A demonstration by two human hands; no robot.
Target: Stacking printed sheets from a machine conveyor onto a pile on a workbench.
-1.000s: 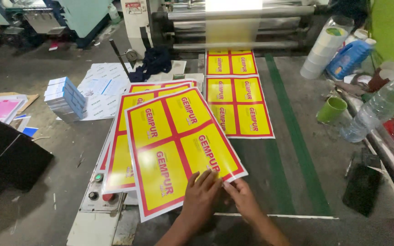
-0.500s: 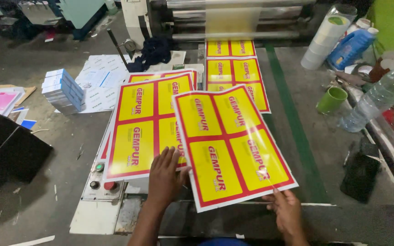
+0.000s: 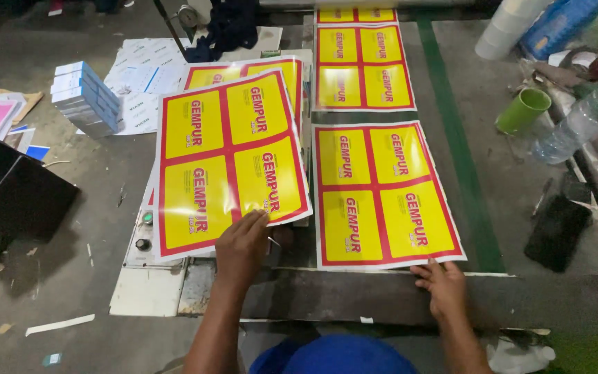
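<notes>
Two glossy yellow sheets with red borders lie side by side on a dark work table (image 3: 354,294). My left hand (image 3: 242,246) rests flat on the near edge of the left sheet (image 3: 230,156), which tops a stack of like sheets. Fingers of my right hand (image 3: 441,284) press the near right corner of the right sheet (image 3: 382,194), which lies flat on the table. Beyond it, another printed sheet (image 3: 363,66) leads back toward the machine.
A green cup (image 3: 522,109), a clear plastic bottle (image 3: 583,118) and paper rolls (image 3: 503,31) crowd the right edge. A black object (image 3: 557,228) lies right of a green stripe (image 3: 461,145). Small boxes (image 3: 83,98) and loose papers sit on the floor at left. Control buttons (image 3: 144,232) are under the stack.
The sheet held in the air half a second ago now lies flat on the table at right. My left hand has gone back to the stack; my right stays on the moved sheet's corner.
</notes>
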